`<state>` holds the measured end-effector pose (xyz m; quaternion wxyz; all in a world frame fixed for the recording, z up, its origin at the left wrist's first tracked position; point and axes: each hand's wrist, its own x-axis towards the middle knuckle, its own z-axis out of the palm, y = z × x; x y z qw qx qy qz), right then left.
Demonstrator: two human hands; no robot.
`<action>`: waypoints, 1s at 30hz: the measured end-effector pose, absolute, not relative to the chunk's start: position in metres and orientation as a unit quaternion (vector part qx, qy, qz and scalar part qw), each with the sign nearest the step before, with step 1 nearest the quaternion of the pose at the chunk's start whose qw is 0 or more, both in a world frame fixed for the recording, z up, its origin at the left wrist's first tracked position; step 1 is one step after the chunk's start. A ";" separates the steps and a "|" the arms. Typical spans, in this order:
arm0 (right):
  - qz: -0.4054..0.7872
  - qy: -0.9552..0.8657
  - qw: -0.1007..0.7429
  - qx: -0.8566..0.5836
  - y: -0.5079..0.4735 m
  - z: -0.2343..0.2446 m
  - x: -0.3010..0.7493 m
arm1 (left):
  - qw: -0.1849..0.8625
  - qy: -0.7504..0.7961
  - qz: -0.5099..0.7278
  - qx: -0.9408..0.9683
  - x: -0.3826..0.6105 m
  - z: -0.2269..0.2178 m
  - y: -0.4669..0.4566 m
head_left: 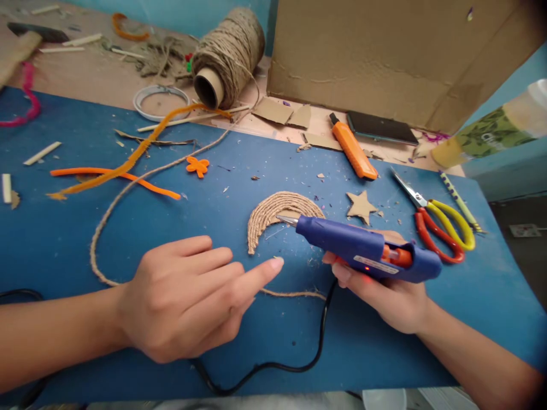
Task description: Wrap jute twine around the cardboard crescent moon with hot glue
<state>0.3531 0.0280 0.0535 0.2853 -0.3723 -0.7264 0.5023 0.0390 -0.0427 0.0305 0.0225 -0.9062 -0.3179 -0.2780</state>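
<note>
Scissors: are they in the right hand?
No, the scissors lie on the blue surface, while the right hand holds the hot glue gun.

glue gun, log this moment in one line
right grip: holding glue gun | left grip: index finger extended | nozzle: at twine-covered crescent, contact unclear

1. Gripped in the right hand (399, 304), the glue gun (352, 240) is showing smooth plastic and a shiny metal nozzle (288, 220).
2. Left of that grip, the crescent (280, 202) is wearing rough, matt twine (258, 222).
3. Beyond the grip, the star (361, 206) is looking like matt cardboard.
4. Right of it, the scissors (421, 201) are pairing glossy metal blades (407, 187) with smooth plastic handles (421, 223).
5. Under the grip, the blue surface (141, 228) is looking smooth.
</note>
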 end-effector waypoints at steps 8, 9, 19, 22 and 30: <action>0.430 -0.781 0.279 -0.356 0.026 0.050 0.357 | 0.028 -0.350 -0.284 -0.892 0.043 0.025 -0.038; 0.425 -0.785 0.278 -0.356 0.025 0.050 0.357 | 0.030 -0.352 -0.281 -0.892 0.043 0.027 -0.037; 0.398 -0.801 0.276 -0.353 0.025 0.048 0.357 | 0.021 -0.357 -0.274 -0.893 0.044 0.029 -0.034; 0.403 -0.798 0.277 -0.352 0.026 0.051 0.355 | 0.025 -0.358 -0.270 -0.893 0.043 0.026 -0.035; 0.450 -0.756 0.285 -0.381 0.028 0.053 0.352 | 0.000 -0.333 -0.243 -0.911 0.028 0.046 -0.044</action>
